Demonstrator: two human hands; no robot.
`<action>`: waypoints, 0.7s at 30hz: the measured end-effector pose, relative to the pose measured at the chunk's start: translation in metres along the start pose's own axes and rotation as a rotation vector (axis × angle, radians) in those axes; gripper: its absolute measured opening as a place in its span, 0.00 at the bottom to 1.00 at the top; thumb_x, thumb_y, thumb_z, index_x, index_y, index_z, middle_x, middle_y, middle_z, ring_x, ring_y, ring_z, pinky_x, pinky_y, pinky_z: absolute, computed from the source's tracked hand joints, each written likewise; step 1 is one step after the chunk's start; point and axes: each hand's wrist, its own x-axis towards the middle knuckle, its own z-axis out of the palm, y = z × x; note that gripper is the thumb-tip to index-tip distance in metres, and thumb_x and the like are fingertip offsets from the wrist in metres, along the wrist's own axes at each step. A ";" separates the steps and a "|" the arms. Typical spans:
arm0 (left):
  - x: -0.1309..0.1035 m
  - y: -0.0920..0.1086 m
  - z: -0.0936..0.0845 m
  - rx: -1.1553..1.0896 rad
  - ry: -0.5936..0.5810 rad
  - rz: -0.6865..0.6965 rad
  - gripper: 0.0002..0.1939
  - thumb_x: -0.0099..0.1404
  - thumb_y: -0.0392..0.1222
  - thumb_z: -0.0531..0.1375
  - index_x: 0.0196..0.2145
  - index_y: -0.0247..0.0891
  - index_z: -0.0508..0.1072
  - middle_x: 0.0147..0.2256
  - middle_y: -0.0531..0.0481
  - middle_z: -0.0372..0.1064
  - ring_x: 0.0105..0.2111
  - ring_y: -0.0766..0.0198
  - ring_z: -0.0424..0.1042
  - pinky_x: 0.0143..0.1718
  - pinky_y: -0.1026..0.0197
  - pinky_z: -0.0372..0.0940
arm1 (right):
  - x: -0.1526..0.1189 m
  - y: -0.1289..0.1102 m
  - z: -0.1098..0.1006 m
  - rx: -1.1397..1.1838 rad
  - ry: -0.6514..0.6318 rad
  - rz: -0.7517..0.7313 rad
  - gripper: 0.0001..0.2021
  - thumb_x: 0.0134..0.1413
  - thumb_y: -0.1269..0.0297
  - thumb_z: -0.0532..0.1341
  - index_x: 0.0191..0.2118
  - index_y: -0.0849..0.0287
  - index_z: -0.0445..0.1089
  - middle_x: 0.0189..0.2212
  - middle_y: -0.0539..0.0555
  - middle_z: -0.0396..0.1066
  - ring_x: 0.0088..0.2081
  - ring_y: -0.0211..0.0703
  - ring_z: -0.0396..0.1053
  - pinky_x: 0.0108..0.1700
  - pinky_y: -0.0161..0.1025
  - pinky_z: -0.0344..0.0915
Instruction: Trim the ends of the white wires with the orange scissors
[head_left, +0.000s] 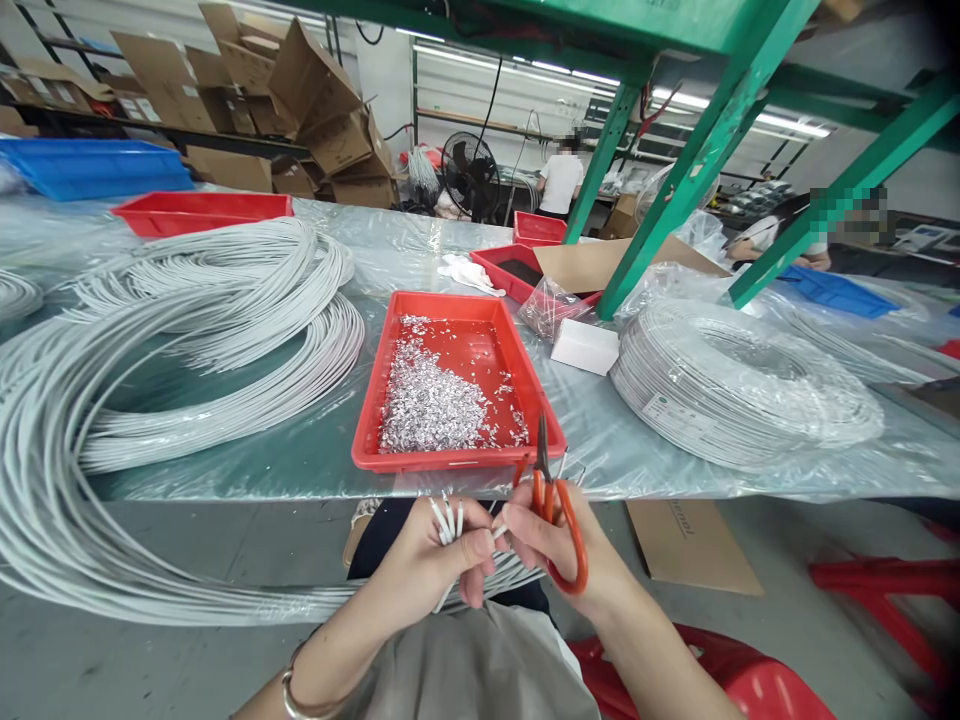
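Several white cable ends [448,518] stick up between the fingers of my left hand [442,560], which is closed around them. My right hand [562,545] is closed with a pair of orange-handled scissors [576,550] hooked in it, the dark blades pointing up and away. Its thumb and finger also pinch the tip of one white cable, close against my left fingertips. Just beyond both hands, a red tray [551,440] holds a heap of small silvery scraps [431,400]. The cables run from my lap leftward into a large loose bundle [187,590].
Grey-white cable coils [300,400] lie at the left of the table. At right sit a wrapped coil [742,400], a white box [585,346] and green frame posts [675,200]. A red stool [780,690] stands beside me. Two people are farther back.
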 end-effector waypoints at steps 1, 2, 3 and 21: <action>0.000 -0.001 -0.001 -0.020 -0.027 0.006 0.20 0.52 0.54 0.62 0.20 0.33 0.68 0.13 0.54 0.64 0.11 0.70 0.63 0.14 0.69 0.57 | 0.001 0.003 0.001 0.037 -0.026 0.029 0.17 0.43 0.56 0.65 0.15 0.59 0.62 0.08 0.42 0.54 0.13 0.31 0.49 0.18 0.33 0.47; 0.000 -0.003 -0.002 -0.041 -0.051 0.011 0.19 0.52 0.54 0.62 0.21 0.33 0.68 0.14 0.53 0.64 0.11 0.70 0.63 0.13 0.69 0.57 | 0.003 0.006 0.003 0.072 -0.051 0.061 0.18 0.45 0.53 0.63 0.15 0.58 0.60 0.07 0.41 0.51 0.12 0.31 0.46 0.16 0.32 0.46; 0.001 -0.004 -0.003 -0.060 -0.070 0.016 0.19 0.53 0.54 0.61 0.22 0.33 0.68 0.14 0.54 0.64 0.11 0.71 0.63 0.13 0.70 0.57 | 0.004 0.008 0.004 0.098 -0.070 0.089 0.19 0.46 0.51 0.61 0.15 0.57 0.59 0.06 0.40 0.49 0.11 0.30 0.43 0.15 0.32 0.44; 0.000 -0.006 -0.002 0.034 0.051 0.031 0.22 0.54 0.58 0.58 0.19 0.34 0.64 0.10 0.57 0.59 0.09 0.72 0.58 0.12 0.70 0.50 | -0.001 -0.003 0.006 -0.121 0.075 -0.111 0.04 0.35 0.71 0.69 0.22 0.59 0.75 0.12 0.45 0.63 0.15 0.31 0.52 0.18 0.31 0.51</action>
